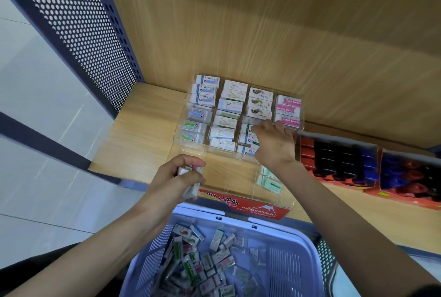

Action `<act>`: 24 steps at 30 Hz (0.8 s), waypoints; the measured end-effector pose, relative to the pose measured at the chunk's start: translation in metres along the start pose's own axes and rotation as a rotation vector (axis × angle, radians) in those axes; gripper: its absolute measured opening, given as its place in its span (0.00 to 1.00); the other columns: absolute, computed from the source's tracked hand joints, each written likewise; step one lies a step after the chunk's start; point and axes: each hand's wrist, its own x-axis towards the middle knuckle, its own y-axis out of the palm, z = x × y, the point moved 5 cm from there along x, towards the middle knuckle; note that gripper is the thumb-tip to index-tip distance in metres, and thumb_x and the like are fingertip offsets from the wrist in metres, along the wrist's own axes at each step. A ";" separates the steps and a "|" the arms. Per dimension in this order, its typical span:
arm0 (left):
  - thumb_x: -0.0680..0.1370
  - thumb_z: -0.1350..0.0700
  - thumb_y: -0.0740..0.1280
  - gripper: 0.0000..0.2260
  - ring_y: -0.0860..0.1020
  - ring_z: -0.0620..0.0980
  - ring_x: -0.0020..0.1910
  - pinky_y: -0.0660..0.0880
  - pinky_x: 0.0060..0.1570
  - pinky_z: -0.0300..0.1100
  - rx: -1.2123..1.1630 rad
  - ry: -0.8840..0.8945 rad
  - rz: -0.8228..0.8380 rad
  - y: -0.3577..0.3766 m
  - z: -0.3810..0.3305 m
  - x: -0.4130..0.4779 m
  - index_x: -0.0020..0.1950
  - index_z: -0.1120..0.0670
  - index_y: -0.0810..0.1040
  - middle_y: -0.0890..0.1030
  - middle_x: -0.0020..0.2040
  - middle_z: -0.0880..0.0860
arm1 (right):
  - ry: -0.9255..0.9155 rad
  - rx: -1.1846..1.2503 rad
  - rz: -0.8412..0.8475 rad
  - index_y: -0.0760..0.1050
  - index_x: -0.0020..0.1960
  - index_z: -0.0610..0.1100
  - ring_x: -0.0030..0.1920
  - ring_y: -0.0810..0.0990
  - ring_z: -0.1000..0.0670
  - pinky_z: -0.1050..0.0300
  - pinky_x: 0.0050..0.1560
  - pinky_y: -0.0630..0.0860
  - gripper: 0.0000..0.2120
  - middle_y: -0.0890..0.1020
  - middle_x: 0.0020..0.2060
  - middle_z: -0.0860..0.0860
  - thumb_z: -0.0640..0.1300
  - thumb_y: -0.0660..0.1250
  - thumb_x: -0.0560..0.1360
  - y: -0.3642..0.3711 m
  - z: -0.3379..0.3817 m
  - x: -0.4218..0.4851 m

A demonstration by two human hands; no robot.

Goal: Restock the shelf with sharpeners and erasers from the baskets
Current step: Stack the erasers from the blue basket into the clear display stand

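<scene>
Nearest: lilac slatted plastic basket (pixel 298 237), heaped with loose wrapped erasers (pixel 202 261). Next, left hand (pixel 176 177) clutching a small eraser stack (pixel 191 187). The right hand (pixel 274 144) has its fingers bent into the clear acrylic compartment tray (pixel 214 153); whether it grips anything is not discernible. Rear rows are filled and the front row is mostly bare, so roughly two-thirds stocked. Pale wooden shelf (pixel 133 134); boxed sharpeners (pixel 338 160) to the right; dark perforated metal side panel (pixel 78 22); pale tiled floor (pixel 31 117).

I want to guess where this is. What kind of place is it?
Probably a stationery shop: a clear display tray labelled Hard Eraser holds rows of packaged erasers on a wooden shelf, and a basket of more stock sits below.
</scene>
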 end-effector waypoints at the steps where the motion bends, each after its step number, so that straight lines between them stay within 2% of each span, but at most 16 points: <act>1: 0.73 0.68 0.66 0.09 0.76 0.56 0.48 0.75 0.32 0.35 -0.003 -0.001 0.001 0.000 0.000 0.000 0.46 0.55 0.79 0.75 0.49 0.57 | -0.009 -0.006 0.030 0.71 0.65 0.45 0.64 0.66 0.41 0.51 0.63 0.61 0.24 0.71 0.61 0.47 0.36 0.64 0.69 0.000 0.000 0.003; 4: 0.72 0.68 0.66 0.09 0.76 0.57 0.48 0.75 0.31 0.35 -0.013 -0.003 -0.001 -0.001 0.000 0.000 0.45 0.55 0.79 0.75 0.48 0.57 | -0.005 0.020 0.063 0.71 0.66 0.47 0.64 0.66 0.42 0.51 0.64 0.61 0.23 0.71 0.62 0.47 0.35 0.65 0.72 0.000 -0.003 0.005; 6: 0.73 0.68 0.66 0.09 0.76 0.56 0.48 0.75 0.31 0.35 -0.009 0.000 -0.002 -0.001 0.001 -0.001 0.44 0.54 0.79 0.76 0.48 0.57 | 0.010 0.051 0.015 0.73 0.64 0.45 0.63 0.69 0.42 0.49 0.63 0.63 0.20 0.74 0.61 0.47 0.42 0.69 0.73 0.001 -0.008 0.003; 7: 0.73 0.68 0.66 0.09 0.77 0.56 0.48 0.75 0.32 0.36 -0.008 0.002 -0.001 -0.002 0.001 -0.001 0.44 0.54 0.79 0.76 0.48 0.57 | 0.021 0.067 -0.040 0.76 0.61 0.43 0.60 0.72 0.40 0.47 0.60 0.66 0.19 0.77 0.57 0.46 0.46 0.72 0.71 0.001 -0.010 0.001; 9: 0.73 0.68 0.66 0.09 0.77 0.56 0.48 0.75 0.32 0.36 -0.006 0.003 0.003 -0.001 0.000 -0.002 0.44 0.54 0.79 0.76 0.48 0.56 | 0.044 0.068 -0.148 0.80 0.47 0.39 0.48 0.79 0.39 0.47 0.50 0.73 0.19 0.81 0.45 0.44 0.48 0.79 0.63 0.003 -0.011 -0.001; 11: 0.73 0.67 0.66 0.09 0.77 0.56 0.47 0.75 0.32 0.36 -0.003 0.006 0.003 -0.002 0.000 -0.002 0.44 0.54 0.79 0.76 0.48 0.57 | 0.097 0.046 -0.229 0.78 0.39 0.39 0.39 0.80 0.40 0.50 0.42 0.75 0.19 0.80 0.36 0.44 0.49 0.81 0.58 0.004 -0.007 -0.002; 16: 0.73 0.67 0.66 0.09 0.76 0.55 0.47 0.75 0.33 0.37 -0.011 0.011 0.003 0.000 -0.002 -0.001 0.45 0.54 0.79 0.76 0.48 0.58 | 0.212 -0.026 -0.353 0.78 0.38 0.42 0.38 0.79 0.43 0.54 0.39 0.72 0.15 0.80 0.35 0.47 0.51 0.78 0.61 -0.001 -0.003 -0.002; 20: 0.74 0.69 0.63 0.14 0.81 0.54 0.50 0.77 0.37 0.38 -0.056 0.047 0.050 0.003 -0.007 -0.004 0.47 0.51 0.80 0.77 0.53 0.55 | 0.239 0.030 -0.378 0.78 0.38 0.41 0.40 0.78 0.42 0.52 0.38 0.72 0.10 0.80 0.38 0.46 0.45 0.76 0.64 0.005 -0.002 -0.001; 24: 0.75 0.72 0.61 0.22 0.82 0.51 0.51 0.78 0.43 0.40 -0.132 0.116 0.146 0.011 -0.017 -0.009 0.58 0.49 0.77 0.77 0.57 0.53 | 0.157 0.126 -0.454 0.77 0.35 0.41 0.39 0.77 0.42 0.52 0.40 0.71 0.10 0.78 0.37 0.46 0.43 0.77 0.64 -0.005 -0.005 0.000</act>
